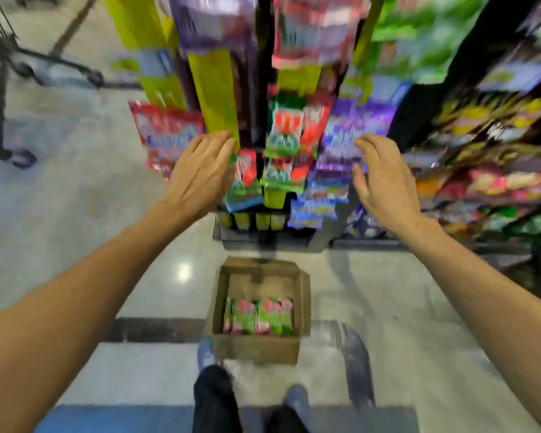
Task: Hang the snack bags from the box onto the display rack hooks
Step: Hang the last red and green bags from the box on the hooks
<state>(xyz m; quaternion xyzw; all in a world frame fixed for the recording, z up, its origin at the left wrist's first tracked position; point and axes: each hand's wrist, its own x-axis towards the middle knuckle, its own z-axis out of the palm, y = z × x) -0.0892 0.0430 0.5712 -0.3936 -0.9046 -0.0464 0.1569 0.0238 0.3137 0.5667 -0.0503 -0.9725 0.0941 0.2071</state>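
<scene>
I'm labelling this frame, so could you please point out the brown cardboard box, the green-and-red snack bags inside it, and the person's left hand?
brown cardboard box (256, 350): head view, near wall.
green-and-red snack bags (258, 317): head view, middle of row.
left hand (200, 175): head view, back of hand.

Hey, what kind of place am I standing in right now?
Most likely a shop aisle, a grocery or convenience store. A display rack hangs full of snack bags, shelves of packaged goods line the right, and an open cardboard box of stock sits on the floor.
</scene>
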